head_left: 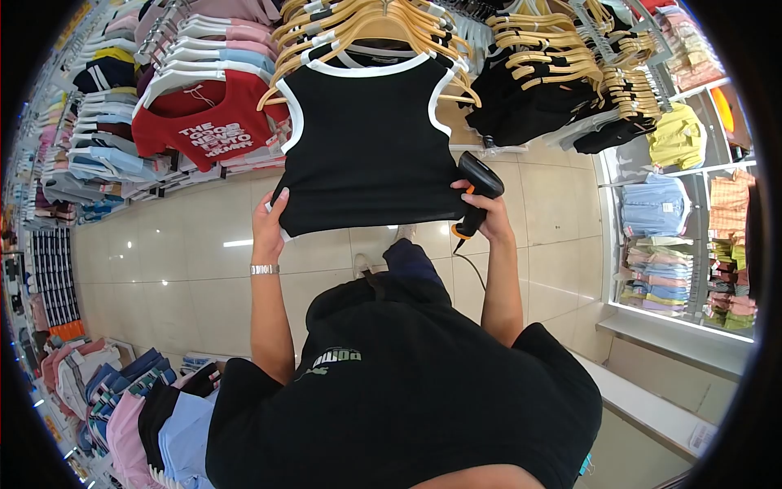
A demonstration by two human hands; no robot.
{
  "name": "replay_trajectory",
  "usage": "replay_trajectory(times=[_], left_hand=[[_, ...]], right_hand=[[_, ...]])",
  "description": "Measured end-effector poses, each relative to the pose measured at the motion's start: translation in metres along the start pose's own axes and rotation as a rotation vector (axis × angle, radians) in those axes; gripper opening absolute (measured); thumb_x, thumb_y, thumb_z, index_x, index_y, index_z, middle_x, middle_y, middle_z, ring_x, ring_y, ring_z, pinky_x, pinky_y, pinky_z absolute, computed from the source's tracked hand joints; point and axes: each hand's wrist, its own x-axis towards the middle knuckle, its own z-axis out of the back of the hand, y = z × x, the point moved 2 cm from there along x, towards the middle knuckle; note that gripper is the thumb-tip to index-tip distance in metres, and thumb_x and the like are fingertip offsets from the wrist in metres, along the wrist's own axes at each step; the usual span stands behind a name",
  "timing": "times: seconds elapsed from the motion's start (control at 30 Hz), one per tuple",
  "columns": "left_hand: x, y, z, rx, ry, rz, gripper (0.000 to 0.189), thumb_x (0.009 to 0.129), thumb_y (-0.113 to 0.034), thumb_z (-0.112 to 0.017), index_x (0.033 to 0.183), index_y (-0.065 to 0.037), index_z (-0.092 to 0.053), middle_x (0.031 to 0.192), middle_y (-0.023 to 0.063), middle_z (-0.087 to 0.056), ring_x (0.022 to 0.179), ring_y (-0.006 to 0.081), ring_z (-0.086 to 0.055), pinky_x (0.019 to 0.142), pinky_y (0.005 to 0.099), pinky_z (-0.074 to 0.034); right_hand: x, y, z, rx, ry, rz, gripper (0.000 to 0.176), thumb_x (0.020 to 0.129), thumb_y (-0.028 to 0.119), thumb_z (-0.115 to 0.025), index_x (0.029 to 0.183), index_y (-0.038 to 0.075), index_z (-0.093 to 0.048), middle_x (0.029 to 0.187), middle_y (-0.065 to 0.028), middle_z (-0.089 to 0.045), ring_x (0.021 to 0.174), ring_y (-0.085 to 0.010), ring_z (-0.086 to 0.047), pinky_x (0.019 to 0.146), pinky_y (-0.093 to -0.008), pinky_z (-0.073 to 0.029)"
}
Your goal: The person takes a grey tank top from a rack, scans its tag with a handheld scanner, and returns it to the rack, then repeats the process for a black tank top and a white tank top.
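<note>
A black tank top with white trim hangs from a wooden hanger at the front of a rack. Its lower left corner is pinched in my left hand, where a bit of white shows by the fingers. My right hand is closed round a black and orange barcode scanner, its thumb and fingers also at the top's lower right corner. From the scanner's handle a thin cable runs down toward my body. The hem is stretched between both hands.
Left of the tank top hang red T-shirts on white hangers. Black garments on wooden hangers are at the right. Shelving with a light blue shirt stands further right. Folded clothes lie behind at lower left, over a tiled floor.
</note>
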Motion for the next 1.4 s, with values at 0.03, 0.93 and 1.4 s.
replay_trajectory(times=[0.03, 0.93, 1.4], left_hand=[[-0.001, 0.0, -0.003, 0.005, -0.004, -0.009, 0.025, 0.096, -0.018, -0.07, 0.112, 0.0, -0.063, 0.107, 0.0095, -0.071, 0.093, 0.0132, -0.068, 0.086, 0.0274, -0.055], [-0.024, 0.046, 0.007, -0.279, 0.297, 0.174, 0.035, 0.098, -0.004, -0.055, 0.132, 0.005, -0.053, 0.127, 0.0155, -0.064, 0.117, 0.0244, -0.064, 0.103, 0.0372, -0.051], [-0.026, 0.042, 0.01, -0.264, 0.297, 0.16, 0.037, 0.099, -0.004, -0.054, 0.135, 0.004, -0.051, 0.132, 0.0152, -0.061, 0.122, 0.0259, -0.061, 0.106, 0.0393, -0.048]], right_hand=[[0.0, 0.0, -0.003, 0.008, 0.005, -0.025, 0.053, 0.075, -0.002, -0.067, 0.128, 0.001, -0.06, 0.111, -0.0108, -0.071, 0.1, -0.0158, -0.06, 0.09, -0.0299, -0.045], [-0.019, -0.018, -0.018, -0.188, 0.404, -0.25, 0.065, 0.076, -0.008, -0.074, 0.136, 0.001, -0.053, 0.121, -0.0146, -0.066, 0.113, -0.0244, -0.063, 0.087, -0.0367, -0.056], [-0.024, -0.013, -0.018, -0.084, 0.379, -0.304, 0.062, 0.08, -0.009, -0.07, 0.138, -0.001, -0.05, 0.125, -0.0163, -0.062, 0.113, -0.028, -0.063, 0.082, -0.0424, -0.063]])
